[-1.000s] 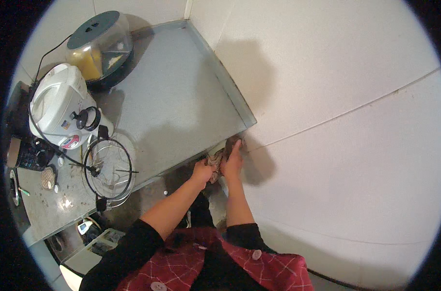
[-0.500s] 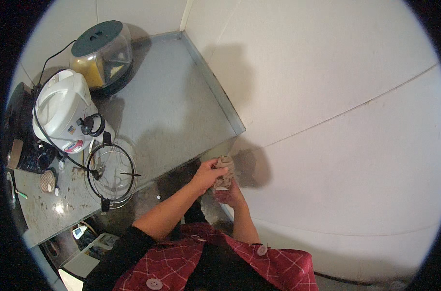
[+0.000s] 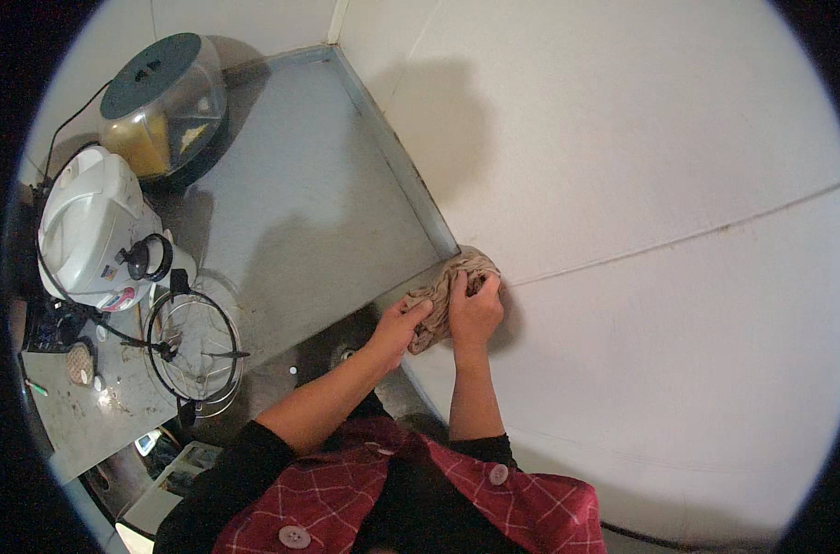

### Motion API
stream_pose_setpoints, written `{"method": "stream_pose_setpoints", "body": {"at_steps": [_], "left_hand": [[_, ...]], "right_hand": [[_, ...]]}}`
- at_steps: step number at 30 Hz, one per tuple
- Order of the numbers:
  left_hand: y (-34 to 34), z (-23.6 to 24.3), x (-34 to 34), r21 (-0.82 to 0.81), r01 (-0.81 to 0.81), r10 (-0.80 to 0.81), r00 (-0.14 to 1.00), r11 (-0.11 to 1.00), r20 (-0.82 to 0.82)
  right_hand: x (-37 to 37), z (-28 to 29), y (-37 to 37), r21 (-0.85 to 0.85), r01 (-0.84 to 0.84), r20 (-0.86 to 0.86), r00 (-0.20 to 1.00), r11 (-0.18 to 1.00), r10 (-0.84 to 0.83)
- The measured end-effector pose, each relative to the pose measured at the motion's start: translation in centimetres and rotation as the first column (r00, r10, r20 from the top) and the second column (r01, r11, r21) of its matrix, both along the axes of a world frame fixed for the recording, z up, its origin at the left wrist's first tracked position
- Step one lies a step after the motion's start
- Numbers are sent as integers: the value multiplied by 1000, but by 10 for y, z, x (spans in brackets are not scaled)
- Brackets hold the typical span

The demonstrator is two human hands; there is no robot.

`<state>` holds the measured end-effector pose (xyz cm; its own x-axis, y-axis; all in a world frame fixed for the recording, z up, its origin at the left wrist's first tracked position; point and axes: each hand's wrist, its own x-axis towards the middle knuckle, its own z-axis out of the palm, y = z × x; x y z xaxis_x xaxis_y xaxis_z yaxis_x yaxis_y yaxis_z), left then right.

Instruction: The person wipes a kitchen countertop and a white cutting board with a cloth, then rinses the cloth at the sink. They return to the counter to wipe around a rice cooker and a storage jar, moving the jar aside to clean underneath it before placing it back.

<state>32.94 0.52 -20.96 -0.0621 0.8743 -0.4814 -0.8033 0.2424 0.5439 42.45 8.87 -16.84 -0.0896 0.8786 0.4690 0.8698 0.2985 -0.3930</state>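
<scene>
A crumpled beige-brown cloth [image 3: 443,300] is bunched between my hands at the right front corner of the grey metal shelf [image 3: 290,157], against or beside the white wall [image 3: 623,129]. My left hand [image 3: 397,328] grips the cloth's left end, thumb over it. My right hand [image 3: 475,309] holds its right part, fingers pressed into the folds just below that corner. The back of the cloth is hidden under my fingers.
On the shelf's left stand a lidded clear-walled appliance [image 3: 161,102], a white electric pot [image 3: 83,217], wire stands [image 3: 207,309] with a black cord, a small woven pad [image 3: 79,365] and dark items. A bin-like container [image 3: 166,489] sits below.
My hands and the cloth have shifted; my right hand dropped below my left, then came up and rightward beside it, and the cloth now looks wider and more spread at the shelf corner.
</scene>
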Motion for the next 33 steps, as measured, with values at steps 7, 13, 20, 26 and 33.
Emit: {"method": "stream_pose_setpoints", "body": {"at_steps": [7,13,20,26,33], "left_hand": [[33,-4,-10,-47,-75,74,997,996,-11],[53,3,-39,-117,-213,225,969,970,103],[40,3,-24,-116,-129,114,985,985,-129],[20,-17,-3,-179,128,-172,951,975,-258],[27,-18,-6,-192,22,-72,964,981,-255]], "right_hand": [[-38,0,32,-79,30,117,993,996,-21],[-106,-3,77,-273,-16,48,998,962,30],[-61,2,45,-361,39,-29,998,932,-52],[-3,-40,9,-303,91,-95,988,949,-125],[-12,-70,14,-100,121,-156,978,988,-136]]}}
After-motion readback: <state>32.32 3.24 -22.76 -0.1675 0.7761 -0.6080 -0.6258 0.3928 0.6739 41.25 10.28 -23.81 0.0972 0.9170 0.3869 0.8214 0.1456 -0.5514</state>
